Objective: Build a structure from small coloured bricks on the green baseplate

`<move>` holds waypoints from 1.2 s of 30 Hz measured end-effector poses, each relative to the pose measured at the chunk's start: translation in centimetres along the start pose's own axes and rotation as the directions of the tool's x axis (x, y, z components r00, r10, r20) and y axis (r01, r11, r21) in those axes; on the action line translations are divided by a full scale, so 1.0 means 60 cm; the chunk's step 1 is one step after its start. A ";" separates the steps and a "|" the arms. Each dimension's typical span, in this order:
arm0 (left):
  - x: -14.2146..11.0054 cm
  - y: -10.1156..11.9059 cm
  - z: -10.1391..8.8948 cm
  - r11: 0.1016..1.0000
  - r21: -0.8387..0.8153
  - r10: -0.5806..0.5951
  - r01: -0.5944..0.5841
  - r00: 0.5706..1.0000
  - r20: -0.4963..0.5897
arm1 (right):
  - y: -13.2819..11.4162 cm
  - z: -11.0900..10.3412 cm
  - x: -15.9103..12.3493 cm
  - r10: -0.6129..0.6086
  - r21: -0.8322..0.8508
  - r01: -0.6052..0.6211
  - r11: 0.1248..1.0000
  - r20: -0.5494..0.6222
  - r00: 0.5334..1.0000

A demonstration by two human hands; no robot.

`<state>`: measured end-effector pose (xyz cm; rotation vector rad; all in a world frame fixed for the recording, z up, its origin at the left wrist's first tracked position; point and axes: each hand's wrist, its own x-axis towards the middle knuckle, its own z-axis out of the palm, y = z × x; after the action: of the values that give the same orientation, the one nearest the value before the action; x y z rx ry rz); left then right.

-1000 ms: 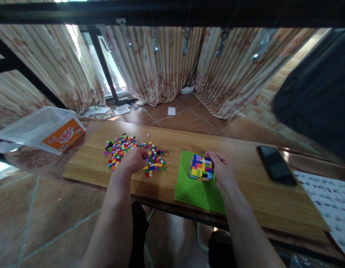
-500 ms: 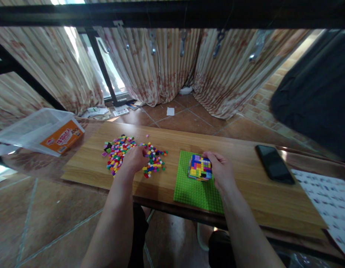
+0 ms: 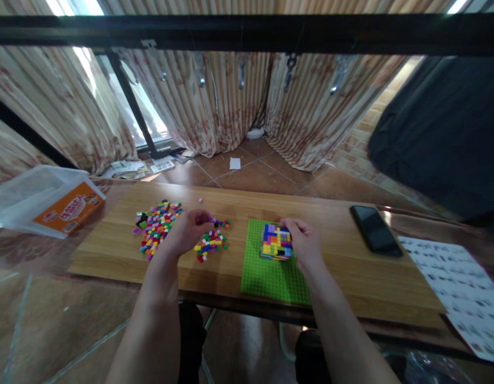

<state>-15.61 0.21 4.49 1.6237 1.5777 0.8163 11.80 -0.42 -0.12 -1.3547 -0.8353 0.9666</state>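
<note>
My left hand (image 3: pixel 187 230) is over the loose toy bricks (image 3: pixel 155 230), its thumb and forefinger pinched together. Something small and dark shows at the fingertips, too small to make out. A block of toy bricks (image 3: pixel 276 241), built up in many colours with a patchwork top, stands on the upper part of a green baseplate (image 3: pixel 257 280). Curled around the block's right side and far right corner is my right hand (image 3: pixel 306 241), gripping it. That hand hides the block's right face and part of the baseplate.
Both brick groups lie on a wooden board (image 3: pixel 342 282). A black phone (image 3: pixel 375 230) rests at the right, near a printed sheet (image 3: pixel 454 293). To the left lies a clear plastic box (image 3: pixel 66 200) with an orange label. One pink brick (image 3: pixel 201 200) sits apart at the back.
The whole view has shifted, so the board and box appear further left. My left hand has lifted slightly from the bricks, fingers pinched. My right hand stays at the block.
</note>
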 end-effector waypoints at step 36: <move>0.020 0.072 0.170 0.925 -0.294 0.210 -0.239 0.970 -0.125 | -0.037 -0.036 -0.004 -0.385 -0.247 0.452 0.857 0.274 0.881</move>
<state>-4.63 0.75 2.56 1.5710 1.2595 1.2103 13.84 -1.45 1.95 -1.2553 -1.4312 0.6581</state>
